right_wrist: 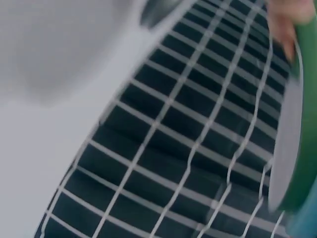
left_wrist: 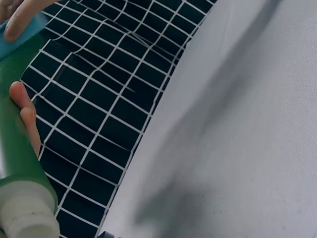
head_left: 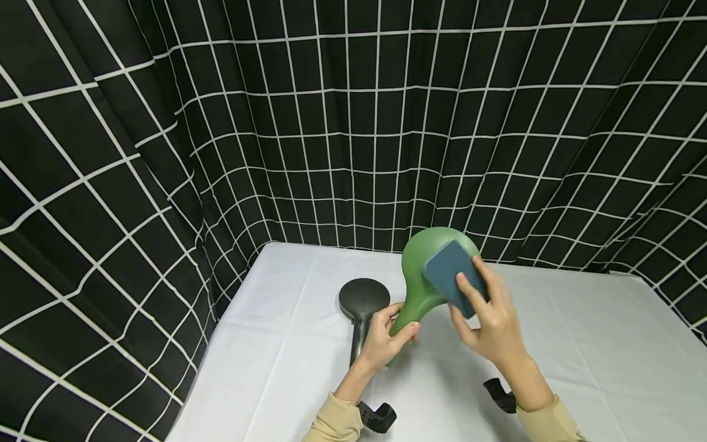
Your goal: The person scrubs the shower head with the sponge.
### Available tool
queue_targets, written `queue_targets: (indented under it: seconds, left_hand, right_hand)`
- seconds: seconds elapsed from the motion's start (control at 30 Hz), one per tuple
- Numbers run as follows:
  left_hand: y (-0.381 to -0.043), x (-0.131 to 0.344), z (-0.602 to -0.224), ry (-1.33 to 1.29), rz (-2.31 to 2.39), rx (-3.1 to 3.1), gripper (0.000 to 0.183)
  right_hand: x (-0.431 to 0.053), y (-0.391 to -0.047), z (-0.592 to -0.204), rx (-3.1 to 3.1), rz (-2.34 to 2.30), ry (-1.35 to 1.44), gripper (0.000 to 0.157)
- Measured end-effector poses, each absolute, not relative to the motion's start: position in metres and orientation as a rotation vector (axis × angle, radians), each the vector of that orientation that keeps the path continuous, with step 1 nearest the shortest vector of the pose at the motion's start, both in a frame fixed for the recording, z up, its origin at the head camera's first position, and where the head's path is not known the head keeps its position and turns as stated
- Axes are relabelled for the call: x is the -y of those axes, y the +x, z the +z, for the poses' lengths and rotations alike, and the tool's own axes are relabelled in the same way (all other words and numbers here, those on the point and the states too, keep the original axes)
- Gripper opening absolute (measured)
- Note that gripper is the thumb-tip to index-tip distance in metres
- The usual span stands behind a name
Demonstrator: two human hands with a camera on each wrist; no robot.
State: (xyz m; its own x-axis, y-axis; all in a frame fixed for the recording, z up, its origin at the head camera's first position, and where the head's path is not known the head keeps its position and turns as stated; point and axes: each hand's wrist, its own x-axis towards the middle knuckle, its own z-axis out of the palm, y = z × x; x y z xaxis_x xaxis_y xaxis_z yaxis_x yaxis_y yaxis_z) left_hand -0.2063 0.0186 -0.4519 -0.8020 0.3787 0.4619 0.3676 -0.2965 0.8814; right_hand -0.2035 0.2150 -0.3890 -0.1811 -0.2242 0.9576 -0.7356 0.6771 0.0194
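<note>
My left hand [head_left: 383, 337] grips the handle of a green shower head [head_left: 415, 261], which is held up above the table, tilted with its round head up and to the right. In the left wrist view, the handle ends in a white connector [left_wrist: 29, 213]. A blue sponge [head_left: 450, 270] lies against the rounded back of the shower head; my right hand [head_left: 499, 322] holds it with spread fingers and thumb. The right wrist view shows the pale front face [right_wrist: 287, 144] of the head. Left of it, a black shower head [head_left: 364, 298] lies on the table, its lower handle hidden behind my left hand.
A white cloth covers the table [head_left: 282, 344]. Black curtains [head_left: 386, 141] with a white grid surround its back and sides. Black wrist mounts [head_left: 378, 417] sit at both sleeves.
</note>
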Motion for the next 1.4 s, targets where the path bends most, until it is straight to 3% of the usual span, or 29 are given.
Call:
queue_targets:
  seconds: [0.13, 0.23, 0.67, 1.07, 1.4]
  left_hand:
    - [-0.205, -0.019, -0.451, 0.938, 2.341, -1.811, 0.023]
    - [-0.203, -0.019, -0.449, 0.86, 2.372, -1.667, 0.025]
    - [-0.201, -0.018, -0.442, 0.621, 2.434, -1.357, 0.021]
    - [-0.201, -0.017, -0.443, 0.631, 2.437, -1.344, 0.014]
    - [-0.202, -0.018, -0.442, 0.556, 2.472, -1.362, 0.014]
  right_hand:
    - [-0.227, -0.211, -0.38, 1.747, 0.724, 0.492, 0.05]
    - [-0.222, -0.212, -0.381, 1.677, 0.792, 0.436, 0.049]
    - [-0.18, -0.2, -0.405, 1.498, 0.554, 0.917, 0.019]
    - [-0.195, -0.196, -0.362, 1.623, 0.885, 0.532, 0.039]
    - [-0.171, -0.194, -0.407, 1.575, 0.609, 0.902, 0.028]
